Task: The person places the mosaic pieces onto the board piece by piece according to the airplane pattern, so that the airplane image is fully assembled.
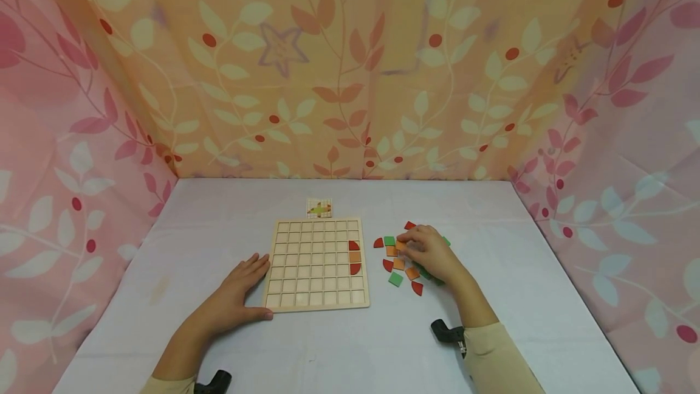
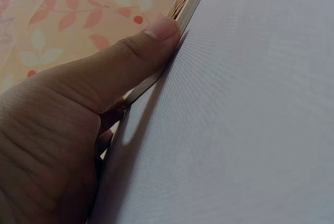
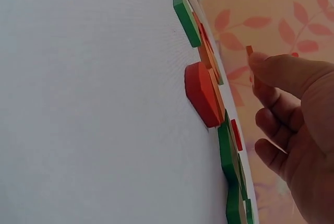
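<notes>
A wooden grid board [image 1: 312,266] lies on the table, with an orange square [image 1: 355,256] between two red rounded pieces [image 1: 354,245] in its right part. My left hand [image 1: 232,300] rests against the board's left edge, fingers extended; in the left wrist view its thumb [image 2: 141,46] touches the board's edge [image 2: 151,84]. Over the loose pieces, my right hand [image 1: 434,254] pinches an orange piece [image 1: 401,245] between thumb and finger. The right wrist view shows this piece [image 3: 250,59] edge-on, held above the table by the right hand [image 3: 297,114].
Loose green [image 1: 395,279], orange [image 1: 412,273] and red [image 1: 417,288] pieces lie right of the board, some partly hidden under the right hand. A small patterned card [image 1: 319,208] sits behind the board. Floral cloth [image 1: 350,78] stands around the table's back and sides.
</notes>
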The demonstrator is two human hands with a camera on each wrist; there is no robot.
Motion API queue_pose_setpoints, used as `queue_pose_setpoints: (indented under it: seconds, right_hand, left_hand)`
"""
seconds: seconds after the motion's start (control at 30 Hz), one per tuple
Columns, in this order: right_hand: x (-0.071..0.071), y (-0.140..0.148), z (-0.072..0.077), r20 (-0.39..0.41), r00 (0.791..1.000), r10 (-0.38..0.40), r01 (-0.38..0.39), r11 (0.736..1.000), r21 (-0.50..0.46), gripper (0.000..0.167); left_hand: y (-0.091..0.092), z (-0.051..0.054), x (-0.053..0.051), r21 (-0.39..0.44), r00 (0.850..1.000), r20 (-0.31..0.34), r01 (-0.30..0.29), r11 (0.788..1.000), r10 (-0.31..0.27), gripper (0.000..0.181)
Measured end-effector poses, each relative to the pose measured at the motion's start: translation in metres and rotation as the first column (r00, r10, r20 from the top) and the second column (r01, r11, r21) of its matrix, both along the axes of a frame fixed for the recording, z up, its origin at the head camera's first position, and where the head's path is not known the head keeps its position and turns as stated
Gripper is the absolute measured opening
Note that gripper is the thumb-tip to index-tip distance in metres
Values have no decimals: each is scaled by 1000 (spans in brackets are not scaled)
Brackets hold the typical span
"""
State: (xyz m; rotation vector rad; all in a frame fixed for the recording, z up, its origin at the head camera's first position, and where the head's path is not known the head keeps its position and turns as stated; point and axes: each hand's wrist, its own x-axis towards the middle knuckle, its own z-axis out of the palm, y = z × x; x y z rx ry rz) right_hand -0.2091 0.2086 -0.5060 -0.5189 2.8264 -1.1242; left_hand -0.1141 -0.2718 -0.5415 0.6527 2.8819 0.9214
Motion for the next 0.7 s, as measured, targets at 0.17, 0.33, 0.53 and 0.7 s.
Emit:
queue_pose_setpoints:
  seconds: [0.17,0.33,0.53,0.7]
  right_hand:
    - [4,-7,4,10,1000,5,-5,1000,-30,26]
    - [7,-18,9,5,1000,22,-22,999,-36,27]
    - [6,-32,16,-39,995,95,-97,994,-41,27]
    - [5,-45,22,-52,990,131,-134,989,-61,25]
  left_hand:
    - [1,1,1,14,1000,2,-1,1000,1,116]
    - [1,1,1,13,1000,17,-6,1000,6,116]
    - [0,1,0,17,1000,4,-6,1000,6,116]
    - [1,-1,0,20,999,-32,-2,1000,3,116]
